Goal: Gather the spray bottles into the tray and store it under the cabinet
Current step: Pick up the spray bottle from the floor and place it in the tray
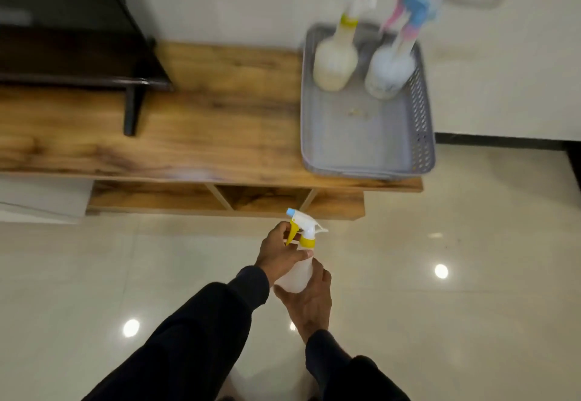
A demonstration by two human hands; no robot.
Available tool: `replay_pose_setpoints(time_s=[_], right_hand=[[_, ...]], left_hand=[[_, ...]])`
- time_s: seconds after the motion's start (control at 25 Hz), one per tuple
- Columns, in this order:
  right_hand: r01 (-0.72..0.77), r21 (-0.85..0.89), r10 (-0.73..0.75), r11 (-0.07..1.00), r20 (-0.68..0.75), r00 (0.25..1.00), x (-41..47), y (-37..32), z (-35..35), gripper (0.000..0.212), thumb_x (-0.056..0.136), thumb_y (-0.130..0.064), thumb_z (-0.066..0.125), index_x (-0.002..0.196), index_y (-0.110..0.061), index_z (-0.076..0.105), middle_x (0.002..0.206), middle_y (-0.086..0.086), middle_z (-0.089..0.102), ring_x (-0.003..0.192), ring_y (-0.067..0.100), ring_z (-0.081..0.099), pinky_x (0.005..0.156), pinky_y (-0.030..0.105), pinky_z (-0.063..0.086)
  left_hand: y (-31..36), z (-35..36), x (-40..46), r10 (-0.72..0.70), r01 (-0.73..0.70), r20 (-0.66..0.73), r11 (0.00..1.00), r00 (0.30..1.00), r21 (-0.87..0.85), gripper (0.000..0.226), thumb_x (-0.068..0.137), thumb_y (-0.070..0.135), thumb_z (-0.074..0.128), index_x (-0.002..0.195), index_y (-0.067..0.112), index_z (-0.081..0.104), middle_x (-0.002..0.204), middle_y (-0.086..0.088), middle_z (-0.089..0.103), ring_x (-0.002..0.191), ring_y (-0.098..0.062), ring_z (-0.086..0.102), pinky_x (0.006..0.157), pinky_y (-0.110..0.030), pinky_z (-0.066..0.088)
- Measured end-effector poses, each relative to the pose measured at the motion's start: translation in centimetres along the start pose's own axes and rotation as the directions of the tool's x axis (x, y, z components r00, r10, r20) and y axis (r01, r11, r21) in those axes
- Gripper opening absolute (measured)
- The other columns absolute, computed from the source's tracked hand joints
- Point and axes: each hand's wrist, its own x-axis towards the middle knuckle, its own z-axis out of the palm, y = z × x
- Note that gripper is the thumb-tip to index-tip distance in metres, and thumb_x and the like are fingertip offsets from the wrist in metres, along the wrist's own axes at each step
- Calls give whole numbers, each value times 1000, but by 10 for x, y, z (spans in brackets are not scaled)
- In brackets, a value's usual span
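We hold the white spray bottle over the floor, in front of the wooden cabinet: left hand wrapped around its neck, right hand cupping its base. The grey tray sits on the cabinet's right end. Two more spray bottles, yellow-collared and blue-and-pink-topped, stand upright at its far side.

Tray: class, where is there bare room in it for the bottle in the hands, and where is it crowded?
The near half of the tray is bare, bordered by its front rim and side walls. The far end is crowded: the cream bottle and blue-topped bottle stand side by side there.
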Motion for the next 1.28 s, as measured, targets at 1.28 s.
replay_pose_setpoints(time_s=[1.28], right_hand=[[397, -119, -414, 910, -305, 857, 147, -241, -179, 89, 64, -43, 88, 136, -20, 40, 138, 4, 46, 117, 23, 56, 86, 35, 55]], left_hand=[[330, -70, 22, 403, -398, -20, 910, 915, 113, 38, 77, 17, 83, 111, 2, 75, 106, -14, 76, 103, -26, 71, 82, -28, 56]])
